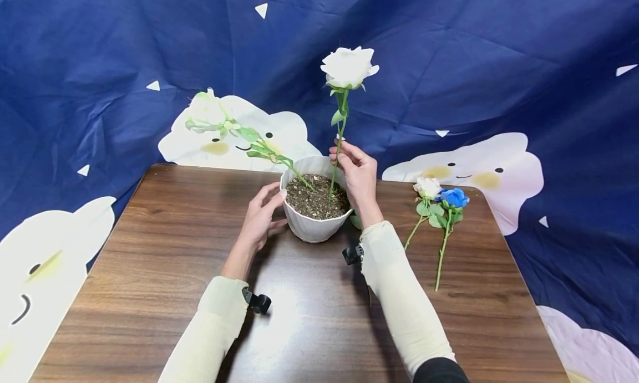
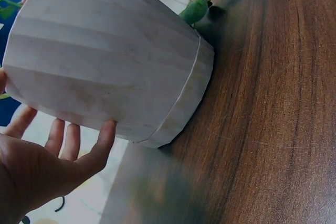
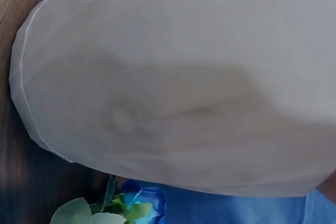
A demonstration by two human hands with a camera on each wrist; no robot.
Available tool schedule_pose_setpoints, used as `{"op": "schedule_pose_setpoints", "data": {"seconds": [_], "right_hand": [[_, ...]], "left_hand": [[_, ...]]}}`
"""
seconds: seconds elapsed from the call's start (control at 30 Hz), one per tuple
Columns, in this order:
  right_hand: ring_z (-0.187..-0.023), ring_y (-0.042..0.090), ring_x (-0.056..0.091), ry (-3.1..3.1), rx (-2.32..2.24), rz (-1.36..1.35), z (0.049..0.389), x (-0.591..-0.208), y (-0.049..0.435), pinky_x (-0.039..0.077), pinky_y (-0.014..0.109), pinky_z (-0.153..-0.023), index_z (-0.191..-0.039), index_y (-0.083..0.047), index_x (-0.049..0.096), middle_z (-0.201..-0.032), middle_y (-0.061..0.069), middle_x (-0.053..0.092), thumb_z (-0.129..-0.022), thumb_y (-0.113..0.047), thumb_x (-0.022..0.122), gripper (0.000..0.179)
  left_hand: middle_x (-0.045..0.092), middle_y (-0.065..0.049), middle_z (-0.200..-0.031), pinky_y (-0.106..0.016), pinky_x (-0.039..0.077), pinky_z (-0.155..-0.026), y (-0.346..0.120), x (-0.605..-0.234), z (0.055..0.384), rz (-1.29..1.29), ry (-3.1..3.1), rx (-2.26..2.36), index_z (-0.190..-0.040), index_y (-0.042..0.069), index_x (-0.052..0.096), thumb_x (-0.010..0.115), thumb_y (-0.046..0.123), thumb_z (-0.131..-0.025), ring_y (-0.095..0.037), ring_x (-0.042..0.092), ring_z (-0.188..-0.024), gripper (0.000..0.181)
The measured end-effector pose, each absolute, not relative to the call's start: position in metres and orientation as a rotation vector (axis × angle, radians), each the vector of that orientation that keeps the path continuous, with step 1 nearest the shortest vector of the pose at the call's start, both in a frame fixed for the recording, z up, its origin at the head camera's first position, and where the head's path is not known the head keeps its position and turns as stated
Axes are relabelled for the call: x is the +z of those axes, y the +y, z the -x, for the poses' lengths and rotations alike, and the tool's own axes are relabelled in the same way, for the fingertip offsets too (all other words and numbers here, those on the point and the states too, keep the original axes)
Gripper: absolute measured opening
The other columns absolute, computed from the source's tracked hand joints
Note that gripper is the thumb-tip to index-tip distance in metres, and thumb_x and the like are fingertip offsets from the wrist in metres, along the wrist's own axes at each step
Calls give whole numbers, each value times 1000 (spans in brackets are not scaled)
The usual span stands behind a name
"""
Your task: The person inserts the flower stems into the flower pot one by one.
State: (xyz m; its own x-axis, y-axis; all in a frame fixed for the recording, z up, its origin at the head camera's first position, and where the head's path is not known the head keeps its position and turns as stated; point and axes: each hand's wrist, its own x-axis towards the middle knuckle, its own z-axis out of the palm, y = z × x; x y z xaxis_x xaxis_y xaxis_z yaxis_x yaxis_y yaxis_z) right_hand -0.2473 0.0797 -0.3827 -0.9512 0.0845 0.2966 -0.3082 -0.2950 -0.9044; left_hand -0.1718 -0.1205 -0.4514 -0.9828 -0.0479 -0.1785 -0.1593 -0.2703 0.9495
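Note:
A white flowerpot (image 1: 314, 228) filled with dark soil (image 1: 319, 204) stands on the table. My left hand (image 1: 257, 216) holds its left side, thumb by the rim, and in the left wrist view the fingertips rest along the ribbed wall (image 2: 100, 66). With thumb and fingers, my right hand (image 1: 358, 175) pinches the stem of an upright white rose (image 1: 349, 70), whose lower end meets the soil. Another white rose (image 1: 207, 111) is planted there too, leaning far to the left. The pot wall (image 3: 173, 77) fills most of the right wrist view, hiding the right fingers.
To the right on the wooden table (image 1: 150, 272) lie a pale rose (image 1: 427, 188) and a blue rose (image 1: 454, 198), stems toward the front. A green leaf (image 1: 355, 220) shows between the pot and right forearm. Behind the table hangs a dark blue cloth (image 1: 449, 67) with clouds.

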Motion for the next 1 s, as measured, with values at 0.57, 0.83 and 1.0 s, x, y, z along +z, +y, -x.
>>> {"op": "schedule_pose_setpoints", "data": {"seconds": [0.57, 0.83, 1.0], "right_hand": [[-76, 16, 70, -1794, 2225, -292, 245, -381, 83, 62, 28, -75, -114, 18, 66, -91, 19, 73, -93, 16, 55, 25], [-77, 16, 70, -1845, 2185, -321, 244, -380, 82, 62, 29, -77, -115, 18, 66, -92, 20, 73, -93, 14, 56, 24], [-88, 25, 71, -1906, 2228, -233, 240, -380, 84, 60, 35, -87, -120, 15, 65, -104, 27, 71, -98, 6, 55, 25]], "left_hand": [[54, -8, -117, -55, 60, -85, -120, -452, 174, 271, 1845, 2463, -140, 12, 56, 65, 23, -100, -30, 51, -116, 43], [54, -8, -121, -55, 59, -86, -120, -451, 174, 264, 1836, 2462, -141, 13, 56, 65, 24, -99, -28, 53, -115, 44], [55, -8, -120, -56, 59, -86, -118, -454, 173, 270, 1845, 2455, -141, 13, 56, 65, 24, -100, -27, 52, -114, 44]]}}
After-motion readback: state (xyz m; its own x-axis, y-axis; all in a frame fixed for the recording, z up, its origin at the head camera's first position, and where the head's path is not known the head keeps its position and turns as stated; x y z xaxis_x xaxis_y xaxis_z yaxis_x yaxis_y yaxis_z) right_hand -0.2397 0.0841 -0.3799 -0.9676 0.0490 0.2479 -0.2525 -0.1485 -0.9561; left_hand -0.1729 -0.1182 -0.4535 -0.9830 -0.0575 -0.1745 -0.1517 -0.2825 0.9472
